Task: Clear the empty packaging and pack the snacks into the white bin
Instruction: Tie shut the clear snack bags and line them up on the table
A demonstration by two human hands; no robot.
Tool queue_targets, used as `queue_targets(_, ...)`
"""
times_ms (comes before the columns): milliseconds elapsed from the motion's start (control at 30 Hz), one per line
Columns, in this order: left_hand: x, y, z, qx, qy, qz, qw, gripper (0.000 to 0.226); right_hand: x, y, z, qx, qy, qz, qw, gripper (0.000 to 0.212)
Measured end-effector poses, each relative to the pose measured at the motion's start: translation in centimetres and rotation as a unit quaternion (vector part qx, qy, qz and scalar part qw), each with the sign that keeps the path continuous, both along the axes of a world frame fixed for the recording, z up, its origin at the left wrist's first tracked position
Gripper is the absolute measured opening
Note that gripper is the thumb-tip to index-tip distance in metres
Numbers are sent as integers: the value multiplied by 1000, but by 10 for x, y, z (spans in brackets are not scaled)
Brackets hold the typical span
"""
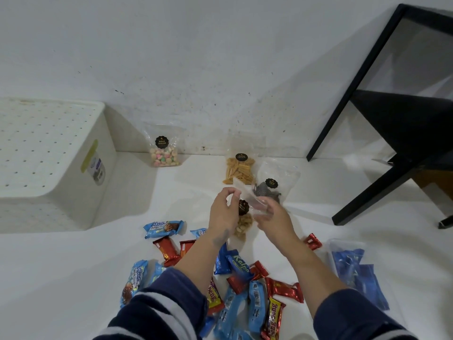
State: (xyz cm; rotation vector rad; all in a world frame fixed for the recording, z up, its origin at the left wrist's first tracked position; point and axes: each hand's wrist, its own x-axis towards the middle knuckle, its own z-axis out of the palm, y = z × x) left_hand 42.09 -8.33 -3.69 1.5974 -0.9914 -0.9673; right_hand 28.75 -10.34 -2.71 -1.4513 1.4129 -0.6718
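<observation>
My left hand (pixel 224 212) pinches the top of a clear snack bag (pixel 244 222) with a black round label and pale crackers at its bottom. My right hand (pixel 272 214) grips the same bag's clear upper part from the right. The bag is lifted above the white floor. The white perforated bin (pixel 51 158) stands at the left by the wall. Several wrapped snacks lie around my forearms: blue ones (pixel 163 228), red ones (pixel 284 289) and a yellow-red one (pixel 273 320).
Against the wall stand a clear bag of pastel biscuits (pixel 165 150) and one of yellow sticks (pixel 239 168); a bag with dark pieces (pixel 268 190) lies beside them. Blue plastic packaging (pixel 355 268) lies at the right. A black frame with legs (pixel 382 153) stands at the right.
</observation>
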Motion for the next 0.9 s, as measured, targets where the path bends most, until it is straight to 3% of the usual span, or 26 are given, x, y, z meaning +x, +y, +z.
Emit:
queue_targets(133,9,11,-12,44,-179,-124,975,56,11,-6,2,46,-100,-73,991,30)
queue_targets(233,19,11,-17,57,-198,-130,970,75,27,-15,5,39,-129,-102,986,26)
queue_targets(467,73,-27,-9,-5,-155,-22,988,71,99,-68,11,-78,-59,-141,985,30)
queue_targets(633,117,-62,-12,-13,-165,30,986,69,153,-109,9,-50,-118,-84,988,27)
queue_targets(900,156,-113,-32,-14,-175,44,984,74,187,-158,0,-54,-102,10,993,43)
